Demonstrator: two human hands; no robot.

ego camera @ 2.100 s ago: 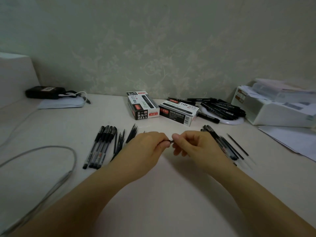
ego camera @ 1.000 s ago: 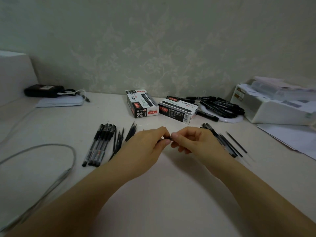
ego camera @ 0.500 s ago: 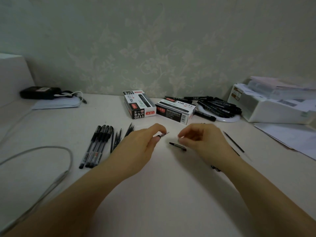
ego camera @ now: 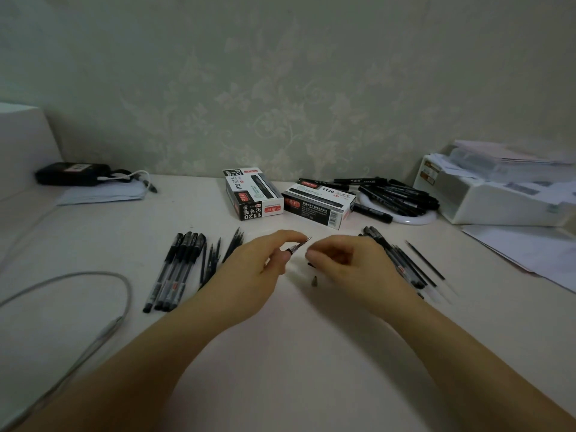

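The pale, smooth table top (ego camera: 280, 353) carries everything. At its far right stands a white plastic desk tray (ego camera: 498, 204) stacked with loose papers; what lies beneath them cannot be made out. At far centre a black-and-white cardboard pen box (ego camera: 254, 194) lies flat with a second box (ego camera: 318, 204) just beside it, and the contents of neither are visible. To their right, a white round dish (ego camera: 417, 220) holds a heap of black marker pens (ego camera: 396, 194). Nearer, a row of four black-capped gel pens (ego camera: 174, 269) lies left of the hands, with thin dark refills (ego camera: 212, 263) just beside it. A further cluster of gel pens (ego camera: 402, 266) lies to the right. The left hand (ego camera: 252, 275) pinches a slim pen with a bare metal tip (ego camera: 297, 245) between thumb and forefinger, clear of the table — its long axis rises from lower left to upper right, tip toward the right hand (ego camera: 355, 266). That hand hovers just beside the tip with fingers curled; whether it pinches anything cannot be told. Below its fingertips, on the table, lie a short black piece (ego camera: 310, 264) and a small dark cone-shaped piece (ego camera: 314, 280) — the right hand is nearer to both. Judgement: the next move falls to the right hand, either onto the tip or down to the cone.
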